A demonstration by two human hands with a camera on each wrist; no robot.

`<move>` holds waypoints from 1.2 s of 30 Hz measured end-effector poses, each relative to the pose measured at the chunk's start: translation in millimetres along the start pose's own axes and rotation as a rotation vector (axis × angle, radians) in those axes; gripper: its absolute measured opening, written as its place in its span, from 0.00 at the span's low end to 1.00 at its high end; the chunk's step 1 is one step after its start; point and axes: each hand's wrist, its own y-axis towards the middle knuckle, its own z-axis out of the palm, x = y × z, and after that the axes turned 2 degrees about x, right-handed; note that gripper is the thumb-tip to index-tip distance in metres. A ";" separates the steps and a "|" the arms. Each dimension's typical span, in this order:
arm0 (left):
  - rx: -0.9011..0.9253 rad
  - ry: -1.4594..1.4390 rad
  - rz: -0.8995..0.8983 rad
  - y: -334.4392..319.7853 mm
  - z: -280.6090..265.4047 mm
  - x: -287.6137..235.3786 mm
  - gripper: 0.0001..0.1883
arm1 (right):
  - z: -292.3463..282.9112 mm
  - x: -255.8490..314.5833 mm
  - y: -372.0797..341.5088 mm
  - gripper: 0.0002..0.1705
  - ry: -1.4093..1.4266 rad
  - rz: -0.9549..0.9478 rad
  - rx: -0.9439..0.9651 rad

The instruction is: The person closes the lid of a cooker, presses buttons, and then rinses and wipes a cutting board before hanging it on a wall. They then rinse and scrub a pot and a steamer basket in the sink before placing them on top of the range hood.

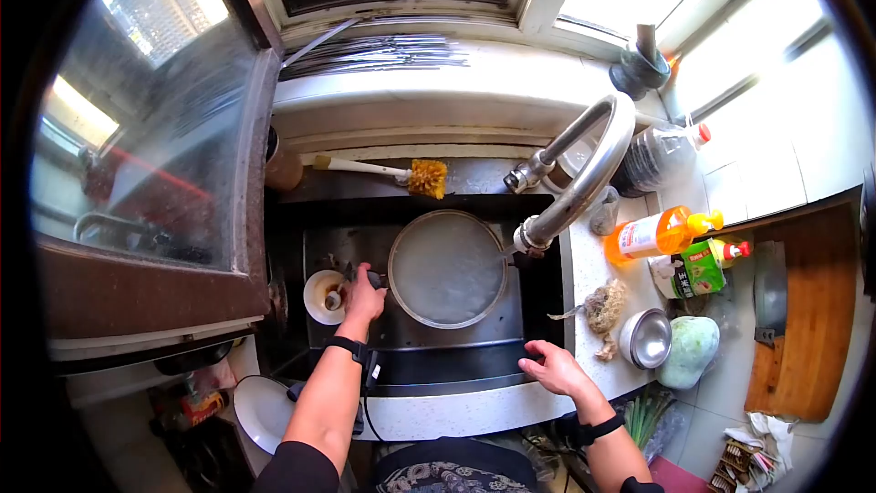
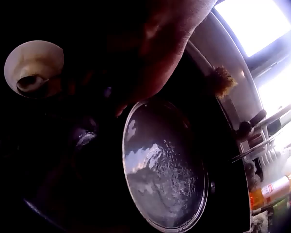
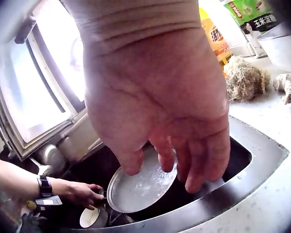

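Note:
A round pan of cloudy water [image 1: 448,268] stands in the dark sink [image 1: 429,347] under the tap. My left hand [image 1: 363,303] is between the pan and a white bowl [image 1: 319,297], beside a dark piece [image 1: 376,280] at the pan's left side; whether the fingers grip it is unclear. The bowl has something dark and pale inside. In the left wrist view the left hand [image 2: 160,53] is mostly in shadow, above the pan [image 2: 165,170]. My right hand [image 1: 558,370] hangs over the sink's front right edge, fingers loosely bent and holding nothing [image 3: 157,97].
The curved tap [image 1: 593,164] reaches over the sink's right side. A yellow brush [image 1: 426,178] lies behind the sink. On the right counter are an orange bottle [image 1: 652,236], a fibrous scrubber [image 1: 604,306], a metal bowl [image 1: 649,339] and a green melon-like item [image 1: 687,352]. A cleaver [image 1: 770,288] lies farther right.

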 end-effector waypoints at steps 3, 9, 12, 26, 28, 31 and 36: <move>0.027 -0.036 -0.031 -11.1 -3.5 -3.8 0.35 | 3.4 -6.0 1.8 0.28 0.008 -0.021 -0.005; 0.100 0.001 -0.048 -28.0 17.2 16.5 0.36 | 6.5 -6.4 3.3 0.27 -0.038 -0.072 -0.008; 0.186 0.078 -0.103 -38.8 19.6 14.6 0.38 | -1.0 -1.7 -1.2 0.26 -0.046 -0.109 -0.035; 0.272 0.081 -0.073 -49.7 26.3 21.9 0.35 | -19.6 -19.0 -18.1 0.27 -0.028 -0.060 -0.087; 0.270 0.090 -0.065 -49.3 26.2 22.5 0.35 | -18.6 -21.1 -20.8 0.27 -0.021 -0.041 -0.098; 0.273 0.094 -0.064 -49.8 25.5 22.2 0.34 | -18.8 -25.2 -25.7 0.27 0.014 -0.017 -0.116; 0.254 0.099 -0.056 -53.2 24.5 20.0 0.34 | -19.5 -38.5 -37.8 0.29 0.070 0.005 -0.156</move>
